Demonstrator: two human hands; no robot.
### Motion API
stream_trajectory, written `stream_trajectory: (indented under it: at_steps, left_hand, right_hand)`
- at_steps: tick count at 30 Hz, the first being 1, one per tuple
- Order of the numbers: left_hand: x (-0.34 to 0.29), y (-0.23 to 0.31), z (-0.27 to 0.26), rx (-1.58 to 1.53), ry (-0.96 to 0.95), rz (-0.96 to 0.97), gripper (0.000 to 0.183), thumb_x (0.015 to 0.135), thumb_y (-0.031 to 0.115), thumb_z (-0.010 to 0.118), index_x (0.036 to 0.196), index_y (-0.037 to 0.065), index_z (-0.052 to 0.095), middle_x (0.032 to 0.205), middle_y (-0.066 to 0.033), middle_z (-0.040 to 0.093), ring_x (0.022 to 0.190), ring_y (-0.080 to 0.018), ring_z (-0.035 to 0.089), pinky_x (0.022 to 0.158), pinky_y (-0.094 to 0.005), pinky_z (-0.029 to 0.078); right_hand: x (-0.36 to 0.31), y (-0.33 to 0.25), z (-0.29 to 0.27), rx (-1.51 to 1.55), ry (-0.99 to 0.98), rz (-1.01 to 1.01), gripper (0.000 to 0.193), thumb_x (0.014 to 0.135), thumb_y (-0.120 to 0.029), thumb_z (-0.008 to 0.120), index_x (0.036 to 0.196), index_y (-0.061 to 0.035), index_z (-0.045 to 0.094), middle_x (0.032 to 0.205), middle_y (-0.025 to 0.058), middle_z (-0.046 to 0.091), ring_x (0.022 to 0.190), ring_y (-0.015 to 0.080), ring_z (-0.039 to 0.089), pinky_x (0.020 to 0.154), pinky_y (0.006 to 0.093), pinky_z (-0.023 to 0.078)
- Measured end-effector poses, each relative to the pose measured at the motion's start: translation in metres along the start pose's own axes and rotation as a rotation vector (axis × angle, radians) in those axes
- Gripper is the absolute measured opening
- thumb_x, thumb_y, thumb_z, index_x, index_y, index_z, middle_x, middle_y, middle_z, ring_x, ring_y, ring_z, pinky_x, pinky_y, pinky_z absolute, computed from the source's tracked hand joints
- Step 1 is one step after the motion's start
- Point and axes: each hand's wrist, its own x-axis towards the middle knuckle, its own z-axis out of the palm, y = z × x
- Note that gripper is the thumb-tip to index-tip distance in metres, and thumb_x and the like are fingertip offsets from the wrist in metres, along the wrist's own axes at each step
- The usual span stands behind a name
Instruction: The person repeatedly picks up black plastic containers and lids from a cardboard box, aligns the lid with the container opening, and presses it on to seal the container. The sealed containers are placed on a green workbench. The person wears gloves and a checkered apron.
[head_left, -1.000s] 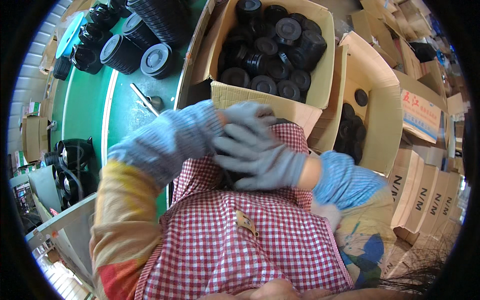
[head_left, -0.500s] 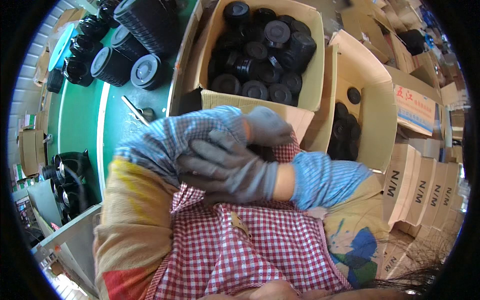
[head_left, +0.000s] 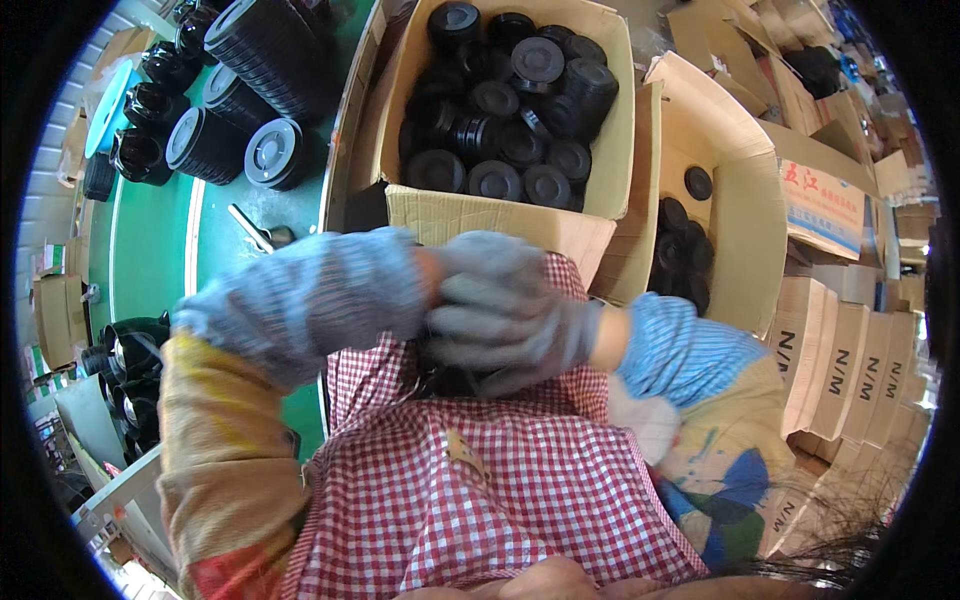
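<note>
Both my hands wear grey gloves and come together in front of my chest, smeared by motion. My left hand (head_left: 495, 254) points to the right beyond its blue checked sleeve (head_left: 320, 290), with a strip of bare wrist between. Its fingers are mostly hidden. Across its wrist and lower side lies my right hand (head_left: 515, 330), fingers stretched leftward and a little apart. I see nothing held in it. Below the hands a dark thing (head_left: 455, 382) shows in part against the red checked apron (head_left: 500, 470); its kind is unclear.
Ahead stands a cardboard box (head_left: 500, 215) full of round black lids (head_left: 538, 62). A second box (head_left: 745, 215) to its right holds fewer. Stacked black lids (head_left: 272, 152) and shiny black pots (head_left: 142, 155) stand on the green table (head_left: 150, 250). Folded cartons (head_left: 845, 375) lean at right.
My right hand has moved from my left forearm's sleeve up toward the left wrist and hand. The left forearm has shifted left and down a little. The whole view has shifted slightly.
</note>
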Motion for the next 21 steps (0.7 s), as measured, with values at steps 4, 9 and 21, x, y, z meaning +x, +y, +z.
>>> stream_trajectory:
  at_steps: [4,9,21]
  left_hand:
    - [-0.02,-0.007,0.02,-0.237,0.136,-0.128,0.033,0.094,0.04,0.062,0.106,0.011,0.072,0.101,-0.0147,0.072,0.091,-0.0316,0.071,0.083,-0.0435,0.055]
    - [0.035,0.02,-0.003,0.253,-0.163,-0.16,0.038,0.092,0.044,0.063,0.108,0.011,0.071,0.103,-0.0159,0.072,0.093,-0.0337,0.071,0.082,-0.0451,0.055]
    - [0.02,-0.002,-0.003,0.041,-0.268,-0.311,0.037,0.096,0.041,0.062,0.102,0.004,0.067,0.098,-0.0238,0.068,0.094,-0.0379,0.067,0.082,-0.0476,0.051]
  right_hand:
    - [0.0,-0.001,0.006,0.061,-0.106,0.017,0.055,0.084,-0.041,0.069,0.133,-0.0181,0.063,0.149,0.0127,0.045,0.144,0.0379,0.032,0.12,0.0601,0.021]
    - [0.027,-0.028,0.026,-0.273,0.005,-0.018,0.054,0.084,-0.045,0.065,0.134,-0.024,0.062,0.152,0.009,0.044,0.144,0.0371,0.034,0.114,0.0629,0.025]
    - [0.008,-0.019,0.021,-0.037,-0.119,0.234,0.061,0.088,-0.053,0.06,0.14,-0.0216,0.058,0.155,0.013,0.038,0.147,0.0403,0.026,0.118,0.0655,0.015]
